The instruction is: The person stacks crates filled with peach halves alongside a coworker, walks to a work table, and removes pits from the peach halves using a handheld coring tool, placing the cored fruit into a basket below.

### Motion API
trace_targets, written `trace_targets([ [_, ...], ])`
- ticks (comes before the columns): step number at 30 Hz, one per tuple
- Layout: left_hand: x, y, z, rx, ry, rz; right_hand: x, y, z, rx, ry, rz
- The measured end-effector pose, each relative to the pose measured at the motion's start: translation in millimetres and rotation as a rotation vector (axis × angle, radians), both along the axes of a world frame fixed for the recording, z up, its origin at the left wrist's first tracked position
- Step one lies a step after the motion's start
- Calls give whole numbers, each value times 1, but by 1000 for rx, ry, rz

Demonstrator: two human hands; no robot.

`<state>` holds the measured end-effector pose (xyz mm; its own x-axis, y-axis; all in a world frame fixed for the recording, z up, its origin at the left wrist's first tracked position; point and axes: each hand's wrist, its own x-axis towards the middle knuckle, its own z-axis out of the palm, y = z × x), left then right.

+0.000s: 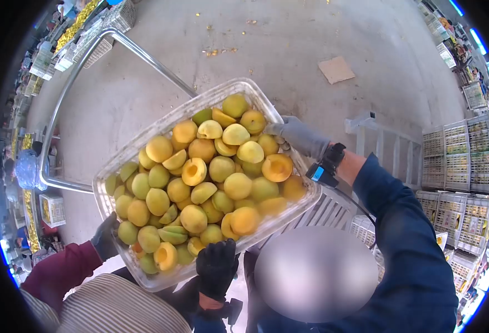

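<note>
Both gloved hands of this worker are closed on the rim of a pale plastic crate (132, 135): the left hand (217, 269), in black, has its fingers curled at the near long side, while the right hand (299, 136), in grey, grips the right end close to the far corner, its thumb hard to make out from where I stand. Another person's grey-gloved hand (106, 237), coming out of a maroon sleeve (61, 272), holds the crate near its lower left corner. The crate sits slantwise between the two people, heaped with yellow and green fruit (203, 188), some whole, some halved with the hollow facing up. Beyond the crate's far side and round to its left bends a shiny metal tube (67, 100); whether it touches the crate I can't tell. A flat brown piece (336, 70) lies on the floor (278, 50) well past the crate's far right corner. Off to the crate's right stand stacked crates (455, 161), with a slatted grey frame (386, 147) between them and the crate
</note>
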<state>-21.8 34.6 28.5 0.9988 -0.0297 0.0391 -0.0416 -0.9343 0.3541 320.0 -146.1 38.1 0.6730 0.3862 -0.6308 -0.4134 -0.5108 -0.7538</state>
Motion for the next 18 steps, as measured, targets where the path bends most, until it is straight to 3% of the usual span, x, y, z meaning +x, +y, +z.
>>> trace_targets([
  [3,2,-9,-10,81,-41,14,0,-2,-10,22,-177,26],
  [4,3,-12,-15,-6,-82,41,3,-6,-17,-48,-245,33],
  [5,4,-18,-15,46,-27,56,7,-18,-24,-59,-479,213],
  [7,4,-25,-11,86,-227,27,-14,-19,-29,22,-708,14],
  [8,-5,-21,-30,93,-218,38,-20,-26,-59,53,-827,-77],
  [9,7,-31,-22,83,-209,38,-34,-29,-30,-81,-553,-29],
  [10,9,-41,-19,73,-194,37,-63,-38,-15,-97,-382,-140],
  [11,17,-45,-15,71,-182,18,-102,-46,5,19,-432,-224],
  [13,32,-60,-11,71,-178,-20,-161,-62,-16,-45,-305,-433],
  [15,33,-70,-9,71,-179,-34,-199,-84,-8,-6,-11,-497],
  [18,27,-85,-4,72,-167,-60,-275,-106,20,96,163,-763],
])
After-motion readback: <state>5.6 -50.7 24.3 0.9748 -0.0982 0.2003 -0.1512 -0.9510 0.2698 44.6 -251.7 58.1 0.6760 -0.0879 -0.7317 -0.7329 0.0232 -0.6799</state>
